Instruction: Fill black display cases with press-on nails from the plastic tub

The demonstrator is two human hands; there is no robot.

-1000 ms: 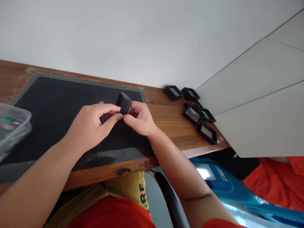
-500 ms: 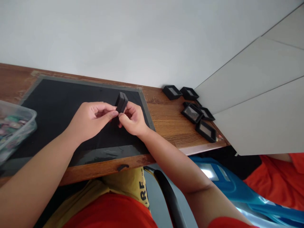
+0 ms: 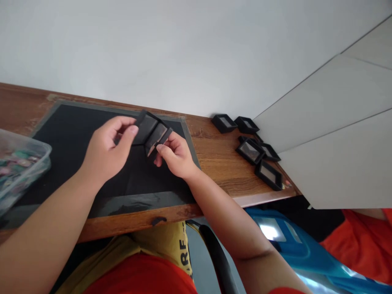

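Between my hands, above the black mat (image 3: 92, 163), a small black hinged display frame (image 3: 147, 127) stands opened like a book, dark clear panes showing in both halves. My left hand (image 3: 107, 149) pinches the left half at its outer edge between thumb and fingers. The right half sits in the grip of my right hand (image 3: 177, 157), thumb in front and fingers partly hidden behind.
Several black window frames (image 3: 250, 151) lie on the wooden table (image 3: 214, 163) to the right, by the white panel (image 3: 337, 143). At left stands a clear plastic tub (image 3: 33, 173) of small coloured pieces. A person's orange sleeve (image 3: 358, 241) and blue plastic (image 3: 294, 241) are at lower right.
The frame was closed, its two halves together, and is now spread apart. My left hand has drawn to the left with one half. The view has shifted slightly.
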